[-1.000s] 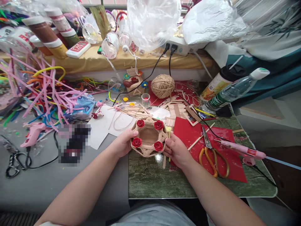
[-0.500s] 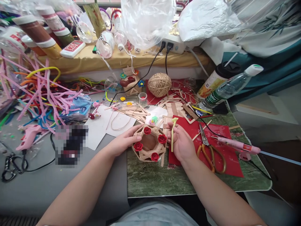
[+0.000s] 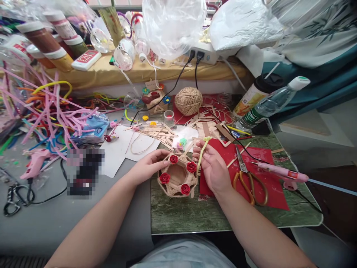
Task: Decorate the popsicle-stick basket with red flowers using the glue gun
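My left hand (image 3: 153,166) grips the upper left side of a twine-wrapped basket (image 3: 177,190), thumb over its rim. Several red roses (image 3: 191,167) are spaced around the basket's top, and its middle is hollow. In my right hand (image 3: 214,167), just right of the basket, a pale yellow pipe cleaner (image 3: 201,153) is pinched between the fingers. Its upper end is curled into a small knot, and its lower end hangs near the basket's right side. Below the basket's right edge a wooden stick partly shows.
Scissors with gold handles (image 3: 249,186) and a pink glue gun (image 3: 281,170) lie on red sheets (image 3: 275,193) at the right. Beyond are a twine ball (image 3: 189,101), craft sticks (image 3: 160,132) and a water bottle (image 3: 273,104). Pink pipe cleaners (image 3: 52,108) heap up at the left.
The basket has tipped and shifted slightly toward me, still in my left hand. The pipe cleaner has tilted, its lower end swinging left toward the basket.
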